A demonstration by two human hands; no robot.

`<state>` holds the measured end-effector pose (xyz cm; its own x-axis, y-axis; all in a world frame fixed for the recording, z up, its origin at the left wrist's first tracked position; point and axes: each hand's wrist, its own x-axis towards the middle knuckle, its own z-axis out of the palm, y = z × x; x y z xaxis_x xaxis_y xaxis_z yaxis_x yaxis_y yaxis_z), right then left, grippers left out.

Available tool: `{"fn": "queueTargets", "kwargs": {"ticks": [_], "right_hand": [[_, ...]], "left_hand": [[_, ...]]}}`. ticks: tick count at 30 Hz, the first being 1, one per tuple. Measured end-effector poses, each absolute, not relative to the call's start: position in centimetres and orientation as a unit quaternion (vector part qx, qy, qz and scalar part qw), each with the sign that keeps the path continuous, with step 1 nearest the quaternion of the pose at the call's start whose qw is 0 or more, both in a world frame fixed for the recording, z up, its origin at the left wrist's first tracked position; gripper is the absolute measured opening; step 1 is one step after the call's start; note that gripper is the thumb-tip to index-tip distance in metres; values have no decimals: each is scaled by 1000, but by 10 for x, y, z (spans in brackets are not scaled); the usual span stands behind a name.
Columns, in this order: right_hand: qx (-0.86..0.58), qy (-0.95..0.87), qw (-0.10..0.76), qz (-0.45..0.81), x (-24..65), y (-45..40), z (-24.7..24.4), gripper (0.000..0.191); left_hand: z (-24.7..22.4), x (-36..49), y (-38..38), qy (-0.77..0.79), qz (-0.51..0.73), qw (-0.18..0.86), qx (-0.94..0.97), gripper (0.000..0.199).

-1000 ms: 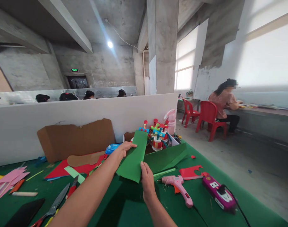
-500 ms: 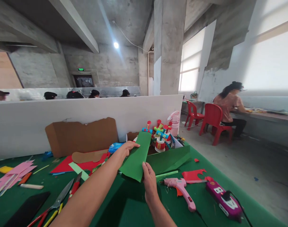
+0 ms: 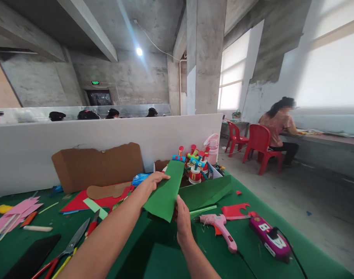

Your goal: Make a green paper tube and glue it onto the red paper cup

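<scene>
The long green felt strip (image 3: 164, 192) sits dead centre of the frame, held just above the green desk (image 3: 153, 252), its long axis running from lower left up toward the upper right. The left hand (image 3: 152, 182) pinches its upper left edge; the right hand (image 3: 183, 223) pinches the bottom corner, nearer the camera. A pink glue gun (image 3: 220, 228) lies just right.

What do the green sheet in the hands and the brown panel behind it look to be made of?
Green sheet: likely thin matte foam or felt; it bends softly with no sharp crease. Brown panel: looks like matte cardboard, with ragged torn top edge, leaning on the white divider.
</scene>
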<state>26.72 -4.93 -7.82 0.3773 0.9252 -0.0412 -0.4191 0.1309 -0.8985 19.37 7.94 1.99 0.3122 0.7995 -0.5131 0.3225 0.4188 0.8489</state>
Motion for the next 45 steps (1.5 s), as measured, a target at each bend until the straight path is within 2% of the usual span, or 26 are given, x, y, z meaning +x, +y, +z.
{"fn": "queueTargets", "kwargs": {"ticks": [2,5,9,11,13,16,19,25,30,34,37,39,41,43,45], "right_hand": [[-448,-255,694,503,270,-48,-79,62],[-439,-220,718,494,277,-44,-78,66],[-440,-198,751,450,293,-43,-66,63],[-461,-244,755,398,298,-48,-56,60],[-481,-360,720,347,298,-59,-47,52],[-487,-546,608,309,287,-82,-38,33],[-484,-639,512,309,270,-102,-37,22],[-531,-633,511,238,259,-114,-45,31],[-519,-661,504,200,262,-120,-50,19],[-514,-651,531,174,259,-128,-54,20],[-508,-650,537,176,262,-138,-58,20],[-502,-665,523,178,269,-148,-62,20],[-494,-695,493,175,279,-161,-68,20],[-486,-734,443,168,290,-174,-74,21],[-479,-775,387,143,298,-186,-79,22]], "left_hand": [[24,185,69,541,198,638,511,8],[27,161,40,508,208,655,519,8],[25,112,-15,465,201,682,528,25],[22,86,-39,475,177,670,543,30],[17,62,-56,494,143,628,584,27],[8,36,-67,503,101,533,673,25],[3,24,-68,478,73,483,730,23],[-1,22,-60,412,17,426,805,21],[-8,23,-49,375,26,357,855,28],[-2,23,-46,385,42,340,857,13],[7,19,-59,394,101,264,875,49],[6,14,-77,389,129,179,894,58],[-3,8,-100,387,125,99,908,46],[-21,3,-126,398,111,25,910,26],[-44,0,-152,418,107,-39,901,20]]}}
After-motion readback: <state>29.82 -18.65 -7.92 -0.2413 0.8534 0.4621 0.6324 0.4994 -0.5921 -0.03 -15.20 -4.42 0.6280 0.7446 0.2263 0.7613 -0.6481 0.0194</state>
